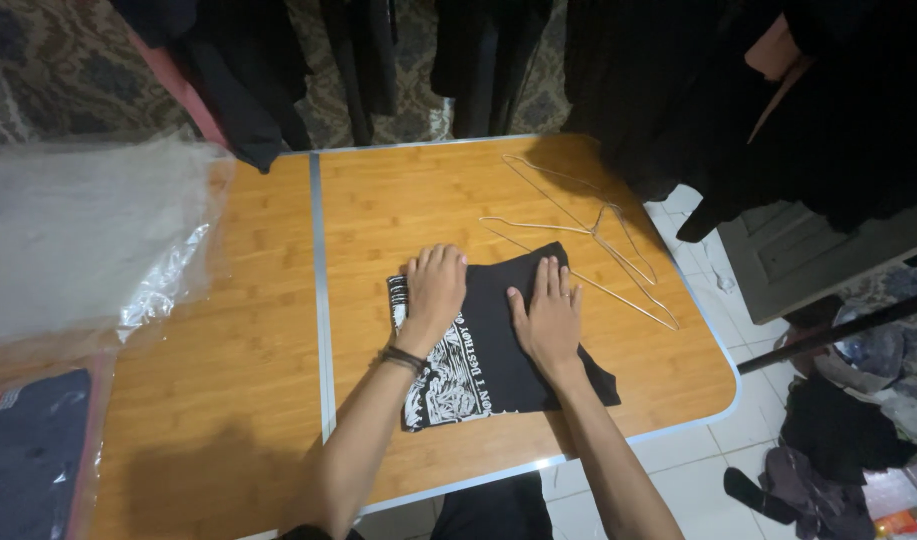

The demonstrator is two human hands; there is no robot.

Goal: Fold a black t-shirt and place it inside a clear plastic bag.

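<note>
A black cotton T-shirt with a white printed graphic lies folded into a compact, roughly rectangular packet on the wooden tabletop, a little right of the table's metal centre seam and towards the near edge. It sits slightly askew, its long sides running diagonally from far left to near right. The white print shows along the left part of the packet, a dense drawing with a strip of lettering beside it; the right part is plain black. The fabric lies flat, pressed smooth on top, with one corner poking out at the near right.
</note>
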